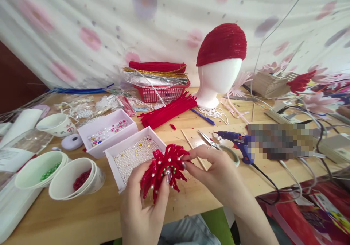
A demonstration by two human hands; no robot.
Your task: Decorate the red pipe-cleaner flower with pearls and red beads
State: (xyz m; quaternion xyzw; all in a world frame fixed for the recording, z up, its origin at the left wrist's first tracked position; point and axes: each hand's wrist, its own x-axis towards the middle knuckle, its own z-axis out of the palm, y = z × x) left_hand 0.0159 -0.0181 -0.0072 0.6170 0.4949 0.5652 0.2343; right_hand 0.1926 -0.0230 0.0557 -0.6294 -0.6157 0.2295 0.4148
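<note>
A red fuzzy flower (pixel 175 161) with many looped petals, white pearls on the petals and green beads near its centre is held above the table's front edge. My left hand (pixel 147 197) grips it from the left, thumb across its middle. The thumb and fingers of my right hand (pixel 213 168) pinch a petal at the flower's right side. Just behind the flower lies a white box of small pearls (pixel 133 155), next to a lilac box of pearls and gems (pixel 106 133).
Scissors (pixel 232 154) and a blue glue gun (pixel 235 139) with cables lie to the right. Paper cups (pixel 95 177) of red and green beads stand left. Behind are red stems (pixel 166 112), a red basket (pixel 161 93) and a white foam head (pixel 216 79) with a red cap.
</note>
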